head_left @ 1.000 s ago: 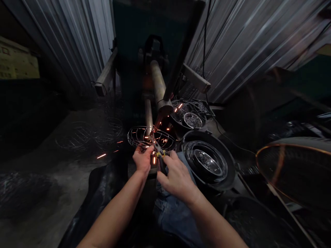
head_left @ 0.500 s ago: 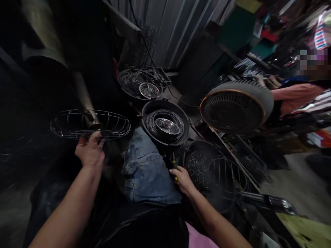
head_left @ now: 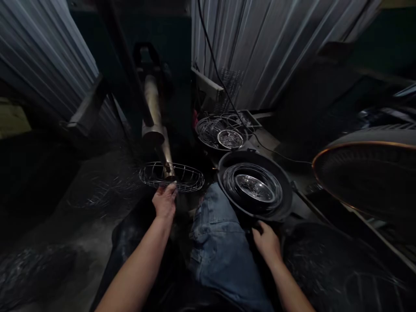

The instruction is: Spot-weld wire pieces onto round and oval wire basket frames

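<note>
My left hand (head_left: 165,201) is closed on the near rim of an oval wire basket (head_left: 190,187). The basket hangs around the end of a metal post (head_left: 166,158) that slants down from a machine, with the post's tip inside it. To the right, my right hand (head_left: 268,242) is low beside the near rim of a dark round basin (head_left: 286,203). Its fingers are curled, and what they hold, if anything, is lost in shadow. In the basin sit a coil of wire (head_left: 276,186) and a shiny metal bowl (head_left: 255,188) with small pieces in it.
Behind the basin stands another container of wire rings (head_left: 208,130) with a small bowl (head_left: 230,139). A round fan (head_left: 367,173) is at the right. My denim-covered leg (head_left: 217,229) lies between my arms. A cable (head_left: 212,56) hangs in front of the corrugated wall (head_left: 253,39).
My view has turned left, so everything sits further right. My left hand still grips the basket at the post. My right hand has moved up toward the basin; the yellow-and-black pliers it held no longer show.
</note>
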### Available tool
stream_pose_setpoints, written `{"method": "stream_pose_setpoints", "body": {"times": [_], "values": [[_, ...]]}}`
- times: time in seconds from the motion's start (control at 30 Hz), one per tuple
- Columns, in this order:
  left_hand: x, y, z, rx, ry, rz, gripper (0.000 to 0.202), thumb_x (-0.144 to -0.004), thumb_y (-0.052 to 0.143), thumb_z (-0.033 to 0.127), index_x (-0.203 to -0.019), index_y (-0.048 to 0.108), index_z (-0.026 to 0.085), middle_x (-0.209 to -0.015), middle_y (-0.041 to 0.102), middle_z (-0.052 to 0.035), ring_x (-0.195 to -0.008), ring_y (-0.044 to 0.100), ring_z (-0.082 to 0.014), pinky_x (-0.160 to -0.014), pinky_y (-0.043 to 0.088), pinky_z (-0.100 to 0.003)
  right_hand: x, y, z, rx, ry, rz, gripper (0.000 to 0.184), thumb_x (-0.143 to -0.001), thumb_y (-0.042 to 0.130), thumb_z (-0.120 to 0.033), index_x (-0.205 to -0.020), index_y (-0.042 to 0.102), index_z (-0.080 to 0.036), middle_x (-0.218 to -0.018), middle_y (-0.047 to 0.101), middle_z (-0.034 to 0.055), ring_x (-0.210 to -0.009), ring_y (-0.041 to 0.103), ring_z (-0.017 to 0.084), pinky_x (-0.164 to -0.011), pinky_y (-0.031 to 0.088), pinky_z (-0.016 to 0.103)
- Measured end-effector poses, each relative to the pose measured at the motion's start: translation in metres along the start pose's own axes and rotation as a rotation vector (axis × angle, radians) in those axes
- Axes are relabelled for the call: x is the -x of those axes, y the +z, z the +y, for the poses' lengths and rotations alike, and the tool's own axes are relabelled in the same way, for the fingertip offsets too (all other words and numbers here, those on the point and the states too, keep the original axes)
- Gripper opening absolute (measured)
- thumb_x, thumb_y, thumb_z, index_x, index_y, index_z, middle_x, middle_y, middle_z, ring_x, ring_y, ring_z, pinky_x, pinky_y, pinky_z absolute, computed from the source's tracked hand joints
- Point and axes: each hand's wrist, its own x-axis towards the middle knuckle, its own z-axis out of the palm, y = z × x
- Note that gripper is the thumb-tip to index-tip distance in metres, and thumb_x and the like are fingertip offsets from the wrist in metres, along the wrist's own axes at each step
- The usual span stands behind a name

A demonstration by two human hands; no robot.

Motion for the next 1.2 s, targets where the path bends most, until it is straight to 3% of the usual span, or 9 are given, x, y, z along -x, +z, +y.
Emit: {"method": "stream_pose_setpoints", "body": {"times": [0.07, 0.17, 0.23, 0.3, 0.4, 0.5, 0.87, 1.03, 1.2], "values": [[-0.001, 0.000, -0.001, 0.018, 0.002, -0.003, 0.037, -0.041, 0.081, 0.014, -0.072, 0.061, 0.014, -0.067, 0.064, 0.0006, -0.065, 0.061, -0.0131, -0.075, 0.048, -0.033, 0.004, -0.006, -0.035, -0.196, -0.219, 0.075, 0.039, -0.077, 0.052, -0.039, -0.100, 0.071, -0.014, -0.102, 0.071, 0.0164, -0.097, 0.066, 0.031, -0.087, 0.051, 0.044], [0.000, 0.000, -0.004, 0.031, -0.002, -0.003, 0.037, -0.041, 0.081, 0.014, -0.073, 0.062, 0.013, -0.069, 0.065, -0.0003, -0.066, 0.061, -0.0131, -0.074, 0.049, -0.033, -0.011, -0.016, -0.117, -0.358, -0.554, 0.110, 0.032, -0.083, 0.054, -0.037, -0.102, 0.071, -0.018, -0.103, 0.071, 0.0119, -0.099, 0.065, 0.027, -0.092, 0.049, 0.041], [0.002, -0.002, -0.005, 0.040, -0.004, -0.005, 0.037, -0.043, 0.081, 0.014, -0.076, 0.063, 0.013, -0.071, 0.065, -0.0009, -0.068, 0.062, -0.0134, -0.074, 0.049, -0.033, -0.029, -0.019, -0.173, -0.392, -0.734, -0.011, 0.031, -0.083, 0.056, -0.035, -0.107, 0.070, -0.020, -0.107, 0.070, 0.0106, -0.101, 0.063, 0.026, -0.093, 0.048, 0.040], [0.002, -0.003, -0.004, 0.060, -0.009, 0.005, 0.038, -0.044, 0.080, 0.012, -0.078, 0.063, 0.013, -0.072, 0.065, -0.0014, -0.070, 0.062, -0.0141, -0.075, 0.050, -0.034, -0.047, -0.016, -0.219, -0.428, -0.820, -0.166, 0.031, -0.083, 0.057, -0.034, -0.108, 0.070, -0.021, -0.107, 0.069, 0.0097, -0.100, 0.062, 0.025, -0.091, 0.047, 0.039], [0.000, -0.006, 0.000, 0.095, -0.026, 0.031, 0.039, -0.046, 0.079, 0.010, -0.080, 0.061, 0.014, -0.072, 0.066, -0.0015, -0.071, 0.063, -0.0146, -0.077, 0.050, -0.035, -0.065, -0.004, -0.257, -0.508, -0.859, -0.472, 0.025, -0.081, 0.060, -0.035, -0.097, 0.073, -0.020, -0.095, 0.071, 0.0069, -0.090, 0.064, 0.022, -0.084, 0.049, 0.035], [-0.005, -0.007, 0.003, 0.100, -0.043, 0.013, 0.042, -0.047, 0.080, 0.011, -0.084, 0.061, 0.014, -0.076, 0.067, -0.0026, -0.072, 0.064, -0.0148, -0.078, 0.049, -0.034, -0.071, 0.010, -0.268, -0.575, -0.837, -0.577, 0.020, -0.075, 0.064, -0.033, -0.086, 0.074, -0.020, -0.085, 0.069, 0.0044, -0.081, 0.063, 0.019, -0.078, 0.048, 0.031], [-0.005, -0.005, -0.004, 0.166, -0.084, 0.003, 0.042, -0.043, 0.083, 0.013, -0.080, 0.061, 0.014, -0.071, 0.065, -0.0002, -0.069, 0.062, -0.0140, -0.076, 0.048, -0.034, -0.067, 0.015, -0.276, -0.604, -0.782, -0.479, 0.014, -0.070, 0.067, -0.029, -0.078, 0.075, -0.020, -0.077, 0.067, 0.0026, -0.075, 0.062, 0.017, -0.073, 0.046, 0.030], [-0.004, -0.005, -0.004, 0.185, -0.086, 0.018, 0.040, -0.043, 0.083, 0.013, -0.076, 0.061, 0.014, -0.068, 0.065, -0.0001, -0.068, 0.063, -0.0143, -0.078, 0.048, -0.035, -0.066, 0.015, -0.279, -0.615, -0.783, -0.479, 0.014, -0.068, 0.068, -0.030, -0.076, 0.075, -0.020, -0.077, 0.069, 0.0032, -0.076, 0.063, 0.018, -0.075, 0.047, 0.031], [-0.002, -0.007, -0.004, 0.134, -0.099, 0.029, 0.038, -0.045, 0.082, 0.013, -0.077, 0.063, 0.014, -0.070, 0.067, -0.0012, -0.068, 0.063, -0.0142, -0.076, 0.048, -0.033, -0.066, 0.022, -0.280, -0.657, -0.676, -0.512, 0.016, -0.064, 0.071, -0.033, -0.071, 0.074, -0.019, -0.075, 0.070, 0.0047, -0.076, 0.064, 0.021, -0.075, 0.049, 0.034]]}}
